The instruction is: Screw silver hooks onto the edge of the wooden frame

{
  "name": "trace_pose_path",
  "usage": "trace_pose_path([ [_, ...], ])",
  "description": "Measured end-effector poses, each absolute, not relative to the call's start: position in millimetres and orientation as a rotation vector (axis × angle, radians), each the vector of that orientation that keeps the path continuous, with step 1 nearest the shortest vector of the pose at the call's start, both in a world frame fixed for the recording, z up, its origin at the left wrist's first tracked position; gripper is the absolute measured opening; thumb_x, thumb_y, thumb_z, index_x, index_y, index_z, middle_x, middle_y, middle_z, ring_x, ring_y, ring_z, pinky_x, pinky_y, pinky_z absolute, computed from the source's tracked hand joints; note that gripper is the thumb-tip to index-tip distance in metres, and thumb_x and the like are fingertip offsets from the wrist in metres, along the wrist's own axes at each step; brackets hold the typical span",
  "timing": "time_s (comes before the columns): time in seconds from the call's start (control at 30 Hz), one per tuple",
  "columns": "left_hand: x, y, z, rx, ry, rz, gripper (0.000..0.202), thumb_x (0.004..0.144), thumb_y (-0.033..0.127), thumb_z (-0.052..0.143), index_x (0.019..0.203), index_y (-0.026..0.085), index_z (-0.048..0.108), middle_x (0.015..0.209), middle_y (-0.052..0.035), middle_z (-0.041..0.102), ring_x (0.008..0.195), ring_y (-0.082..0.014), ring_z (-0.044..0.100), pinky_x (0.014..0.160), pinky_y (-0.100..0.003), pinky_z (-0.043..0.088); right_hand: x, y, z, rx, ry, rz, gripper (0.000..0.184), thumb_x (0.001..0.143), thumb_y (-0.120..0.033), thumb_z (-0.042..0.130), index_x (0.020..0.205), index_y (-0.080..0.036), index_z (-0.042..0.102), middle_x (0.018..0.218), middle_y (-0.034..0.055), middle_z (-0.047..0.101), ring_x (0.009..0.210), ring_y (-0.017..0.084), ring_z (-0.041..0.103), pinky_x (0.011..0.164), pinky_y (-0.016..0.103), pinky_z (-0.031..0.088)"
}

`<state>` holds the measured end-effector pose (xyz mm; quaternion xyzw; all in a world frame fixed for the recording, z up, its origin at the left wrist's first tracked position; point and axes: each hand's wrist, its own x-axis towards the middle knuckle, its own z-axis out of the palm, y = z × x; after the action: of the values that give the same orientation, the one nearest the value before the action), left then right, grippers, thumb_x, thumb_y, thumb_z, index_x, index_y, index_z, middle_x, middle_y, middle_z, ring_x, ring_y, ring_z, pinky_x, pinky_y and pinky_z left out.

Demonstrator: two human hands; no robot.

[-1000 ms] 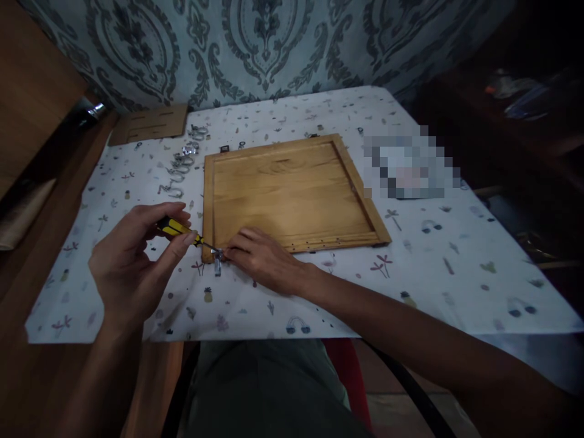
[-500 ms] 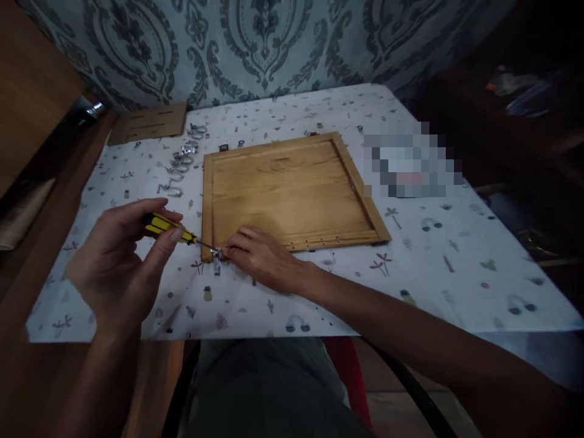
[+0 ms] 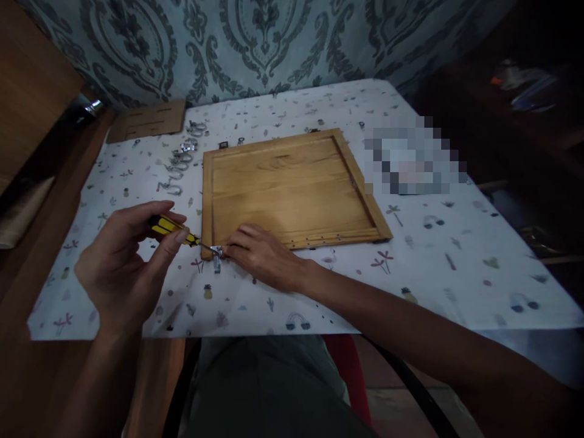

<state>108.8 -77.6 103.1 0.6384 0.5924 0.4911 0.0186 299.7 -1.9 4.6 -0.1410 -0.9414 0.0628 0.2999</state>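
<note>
Left hand [image 3: 125,264] shifted slightly right with screwdriver [image 3: 176,230]

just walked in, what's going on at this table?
The person's left hand holds a yellow-and-black screwdriver, its tip on a small metal fitting at the near left corner of a wooden panel lying flat on the patterned tablecloth. The right hand holds that fitting against the corner. More metal hooks lie in a row left of the panel, with a cardboard piece behind them.
</note>
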Motion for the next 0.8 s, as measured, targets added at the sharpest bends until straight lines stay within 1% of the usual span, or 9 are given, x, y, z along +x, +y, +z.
trace_pose_path([
  [0.1, 110, -77, 104, 2.004, 1.781, 1.593, 0.032, 0.079, 0.019, 0.082, 0.111, 0.024, 0.075, 0.093, -0.0015, 0.077, 0.081, -0.0183, 0.073, 0.074, -0.034, 0.061, 300, -2, 5, -0.365, -2.508, 0.182, 0.022, 0.105, -0.018, 0.048, 0.102, -0.013, 0.069, 0.099, 0.0088, 0.069, 0.089, 0.02, 0.052, 0.079, 0.035, 0.047],
  [0.2, 111, -77, 106, 2.011, 1.789, 1.546, 0.032, 0.081, 0.019, 0.081, 0.111, 0.024, 0.075, 0.095, -0.002, 0.077, 0.084, -0.0187, 0.074, 0.076, -0.034, 0.061, 300, -2, 6, -0.372, -2.527, 0.184, 0.022, 0.104, -0.018, 0.048, 0.102, -0.012, 0.069, 0.1, 0.0096, 0.069, 0.091, 0.021, 0.052, 0.08, 0.036, 0.047],
  [0.37, 115, -78, 111, 1.905, 1.618, 1.538, 0.036, 0.08, 0.012, 0.079, 0.114, 0.022, 0.071, 0.1, -0.0039, 0.078, 0.091, -0.0208, 0.076, 0.084, -0.037, 0.063, 300, -2, 6, -0.384, -2.554, 0.208, 0.019, 0.103, -0.017, 0.051, 0.103, -0.011, 0.069, 0.101, 0.0106, 0.069, 0.094, 0.021, 0.053, 0.081, 0.036, 0.045],
  [0.5, 118, -78, 114, 1.891, 1.593, 1.516, 0.029, 0.081, 0.01, 0.077, 0.108, 0.021, 0.07, 0.099, -0.0035, 0.078, 0.091, -0.0188, 0.075, 0.082, -0.033, 0.063, 300, -2, 6, -0.391, -2.564, 0.217, 0.019, 0.103, -0.017, 0.05, 0.102, -0.012, 0.069, 0.1, 0.0104, 0.068, 0.094, 0.021, 0.053, 0.082, 0.037, 0.045],
  [0.57, 116, -78, 114, 1.938, 1.63, 1.509, 0.027, 0.081, 0.011, 0.078, 0.106, 0.021, 0.072, 0.099, -0.0025, 0.076, 0.091, -0.0176, 0.074, 0.08, -0.031, 0.063, 300, -2, 6, -0.394, -2.558, 0.214, 0.021, 0.104, -0.018, 0.048, 0.103, -0.012, 0.069, 0.1, 0.0104, 0.068, 0.094, 0.022, 0.053, 0.082, 0.037, 0.046],
  [0.67, 113, -77, 115, 2.023, 1.687, 1.51, 0.029, 0.079, 0.011, 0.08, 0.105, 0.023, 0.076, 0.096, -0.0005, 0.073, 0.084, -0.0147, 0.07, 0.074, -0.027, 0.063, 299, -2, 5, -0.383, -2.534, 0.199, 0.023, 0.105, -0.019, 0.046, 0.104, -0.013, 0.068, 0.1, 0.01, 0.069, 0.092, 0.021, 0.052, 0.081, 0.036, 0.047],
  [0.73, 111, -77, 116, 2.043, 1.673, 1.517, 0.033, 0.078, 0.009, 0.081, 0.107, 0.025, 0.078, 0.094, 0.0005, 0.074, 0.081, -0.014, 0.07, 0.075, -0.027, 0.063, 299, -2, 4, -0.373, -2.517, 0.185, 0.023, 0.105, -0.019, 0.046, 0.104, -0.013, 0.069, 0.1, 0.0095, 0.069, 0.091, 0.021, 0.052, 0.081, 0.036, 0.047],
  [0.8, 110, -77, 118, 2.042, 1.625, 1.51, 0.037, 0.077, 0.008, 0.081, 0.108, 0.027, 0.078, 0.095, 0.0009, 0.076, 0.083, -0.0149, 0.071, 0.079, -0.029, 0.063, 299, -2, 3, -0.372, -2.505, 0.168, 0.022, 0.105, -0.019, 0.048, 0.103, -0.012, 0.069, 0.1, 0.0094, 0.069, 0.09, 0.021, 0.052, 0.08, 0.035, 0.046],
])
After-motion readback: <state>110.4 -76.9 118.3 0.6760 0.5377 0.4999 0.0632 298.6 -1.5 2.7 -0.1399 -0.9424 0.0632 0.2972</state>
